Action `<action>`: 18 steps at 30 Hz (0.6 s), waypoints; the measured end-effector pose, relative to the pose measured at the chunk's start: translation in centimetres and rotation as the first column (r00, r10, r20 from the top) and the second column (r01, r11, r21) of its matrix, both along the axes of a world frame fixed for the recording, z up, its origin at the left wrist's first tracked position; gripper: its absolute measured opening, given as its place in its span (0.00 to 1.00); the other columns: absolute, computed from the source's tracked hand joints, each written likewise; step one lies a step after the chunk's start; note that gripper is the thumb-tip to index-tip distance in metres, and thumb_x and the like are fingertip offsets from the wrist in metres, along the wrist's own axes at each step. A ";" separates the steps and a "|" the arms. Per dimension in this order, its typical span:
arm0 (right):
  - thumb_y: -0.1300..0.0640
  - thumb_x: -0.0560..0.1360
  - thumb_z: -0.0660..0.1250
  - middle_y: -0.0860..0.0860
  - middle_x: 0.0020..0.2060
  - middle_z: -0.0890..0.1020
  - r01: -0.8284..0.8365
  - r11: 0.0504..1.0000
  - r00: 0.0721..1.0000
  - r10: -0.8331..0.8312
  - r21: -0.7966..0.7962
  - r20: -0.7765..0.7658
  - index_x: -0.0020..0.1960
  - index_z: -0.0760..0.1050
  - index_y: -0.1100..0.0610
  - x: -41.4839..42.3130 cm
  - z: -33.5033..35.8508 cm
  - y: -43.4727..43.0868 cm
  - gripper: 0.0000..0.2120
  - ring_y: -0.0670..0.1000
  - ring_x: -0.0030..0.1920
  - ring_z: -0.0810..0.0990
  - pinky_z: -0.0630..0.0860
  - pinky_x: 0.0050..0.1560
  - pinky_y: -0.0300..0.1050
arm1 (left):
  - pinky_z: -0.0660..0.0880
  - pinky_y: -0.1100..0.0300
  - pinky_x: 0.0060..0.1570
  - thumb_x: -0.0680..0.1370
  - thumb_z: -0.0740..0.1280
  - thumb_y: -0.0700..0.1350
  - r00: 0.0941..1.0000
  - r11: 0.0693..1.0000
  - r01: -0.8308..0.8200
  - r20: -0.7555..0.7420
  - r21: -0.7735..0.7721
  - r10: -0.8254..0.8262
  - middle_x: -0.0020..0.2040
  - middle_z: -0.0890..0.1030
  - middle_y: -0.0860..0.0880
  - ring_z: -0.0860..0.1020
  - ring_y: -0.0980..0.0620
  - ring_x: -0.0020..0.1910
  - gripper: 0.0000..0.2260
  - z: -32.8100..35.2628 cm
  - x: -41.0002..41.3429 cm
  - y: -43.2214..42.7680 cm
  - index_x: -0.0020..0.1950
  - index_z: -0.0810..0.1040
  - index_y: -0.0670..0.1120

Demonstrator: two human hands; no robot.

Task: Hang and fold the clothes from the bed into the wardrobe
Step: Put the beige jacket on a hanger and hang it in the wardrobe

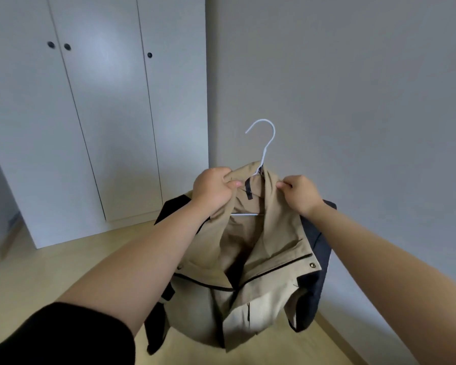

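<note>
A beige jacket (248,272) with dark navy sleeves hangs in the air in front of me on a white wire hanger (267,143), whose hook sticks up above the collar. My left hand (213,192) grips the left side of the collar or hood. My right hand (299,193) pinches the right side of it. The jacket front is unzipped and hangs open. The white wardrobe (95,114) stands to the left with its doors closed. The bed is out of view.
A plain grey wall (353,101) fills the right half of the view. Light wooden floor (63,264) lies below. The wardrobe doors carry small dark round knobs (67,46). A doorway edge shows at the far left.
</note>
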State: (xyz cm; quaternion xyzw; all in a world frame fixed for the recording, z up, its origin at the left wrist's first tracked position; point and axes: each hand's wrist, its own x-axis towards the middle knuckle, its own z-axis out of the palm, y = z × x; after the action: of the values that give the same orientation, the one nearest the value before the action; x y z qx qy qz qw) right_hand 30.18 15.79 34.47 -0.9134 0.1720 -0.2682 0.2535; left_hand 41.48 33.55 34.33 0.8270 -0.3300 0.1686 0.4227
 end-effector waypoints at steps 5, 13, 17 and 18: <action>0.56 0.80 0.61 0.52 0.25 0.68 0.162 0.978 0.944 -0.191 0.128 0.269 0.29 0.61 0.58 -1.5 4.2 2.2 0.21 0.57 0.32 0.67 0.59 0.30 0.45 | 0.69 0.55 0.38 0.74 0.69 0.52 0.958 0.995 -0.080 0.282 0.057 0.061 0.40 0.78 0.48 0.76 0.44 0.45 0.11 5.1 -1.6 0.5 0.43 0.76 0.45; 0.55 0.80 0.59 0.55 0.27 0.71 0.306 0.951 0.793 -0.281 0.046 0.541 0.34 0.69 0.60 -8.6 14.0 6.4 0.17 0.61 0.37 0.71 0.66 0.47 0.49 | 0.63 0.54 0.35 0.81 0.58 0.56 0.797 0.953 -0.303 0.557 0.032 0.235 0.46 0.78 0.42 0.75 0.39 0.41 0.17 14.0 -7.4 4.1 0.50 0.72 0.41; 0.56 0.80 0.58 0.60 0.37 0.81 0.363 0.932 0.685 -0.264 -0.004 0.679 0.36 0.70 0.57 -12.8 18.9 9.1 0.14 0.58 0.37 0.67 0.63 0.48 0.48 | 0.61 0.55 0.35 0.81 0.57 0.55 0.728 0.942 -0.331 0.619 -0.057 0.293 0.44 0.79 0.42 0.74 0.41 0.39 0.16 19.7 -11.9 6.3 0.48 0.72 0.42; 0.56 0.80 0.57 0.60 0.37 0.81 0.383 0.924 0.658 -0.260 -0.016 0.707 0.36 0.71 0.57 -13.9 20.1 9.7 0.14 0.58 0.36 0.66 0.62 0.48 0.48 | 0.61 0.55 0.36 0.81 0.57 0.55 0.712 0.939 -0.335 0.630 -0.084 0.310 0.44 0.79 0.41 0.74 0.41 0.39 0.16 21.0 -13.1 6.9 0.48 0.73 0.42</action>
State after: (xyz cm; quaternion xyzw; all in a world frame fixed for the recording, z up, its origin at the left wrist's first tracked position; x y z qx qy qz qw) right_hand 16.29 25.53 54.60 -0.7181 0.2012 -0.6437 0.1715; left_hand 28.42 40.41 55.29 0.7734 -0.3067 0.5025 0.2353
